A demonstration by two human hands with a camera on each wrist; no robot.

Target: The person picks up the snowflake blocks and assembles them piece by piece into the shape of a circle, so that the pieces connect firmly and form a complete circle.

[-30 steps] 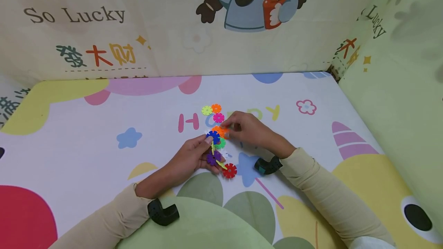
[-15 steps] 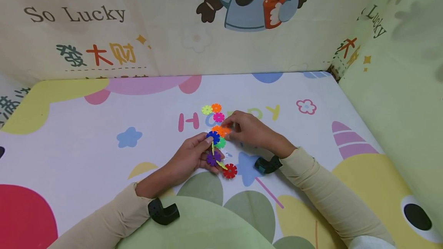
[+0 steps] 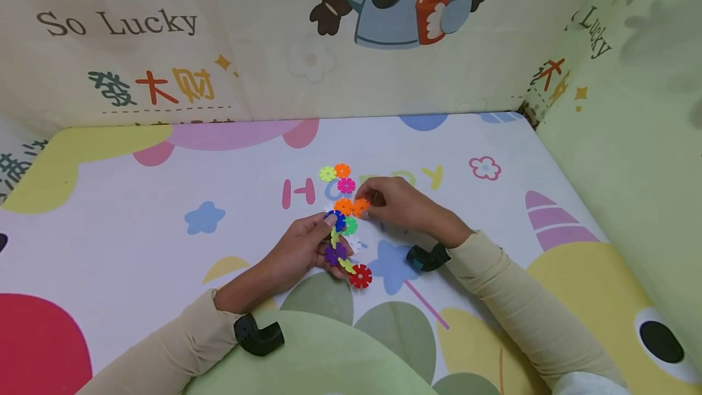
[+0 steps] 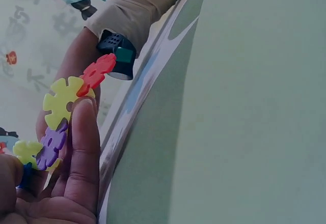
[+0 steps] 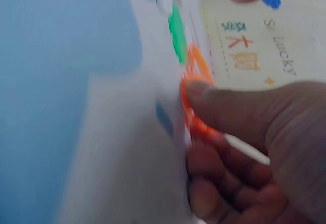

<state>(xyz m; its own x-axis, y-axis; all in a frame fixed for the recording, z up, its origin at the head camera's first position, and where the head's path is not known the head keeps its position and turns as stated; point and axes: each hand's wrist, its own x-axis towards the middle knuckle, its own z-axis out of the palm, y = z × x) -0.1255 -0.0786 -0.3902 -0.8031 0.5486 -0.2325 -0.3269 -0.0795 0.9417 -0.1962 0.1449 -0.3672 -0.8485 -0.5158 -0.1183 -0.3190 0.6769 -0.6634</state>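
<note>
In the head view my left hand point(image 3: 304, 242) pinches the blue disc point(image 3: 337, 220) at one end of a chain of notched plastic flower discs. From it the chain runs through a yellow disc point(image 4: 63, 102), a purple disc point(image 4: 51, 147) and more to a red disc point(image 3: 360, 277) at the far end. My right hand point(image 3: 400, 206) pinches an orange disc point(image 3: 361, 207) between thumb and fingers. Right beside it lies another orange disc point(image 3: 343, 206), and a green disc point(image 3: 349, 226) is just below. Part of the chain is hidden by the left fingers.
Farther back on the printed tablecloth point(image 3: 263, 175) lie a yellow-green disc point(image 3: 328, 174), an orange one and a pink disc point(image 3: 346, 185). A pale disc point(image 3: 355, 242) shows near the left fingers. A fabric wall point(image 3: 274, 78) rises behind the table.
My right hand has shifted slightly right, and the orange disc at its fingertips shows more fully. The chain in my left hand has tilted, its red end moving a little left and nearer me.
</note>
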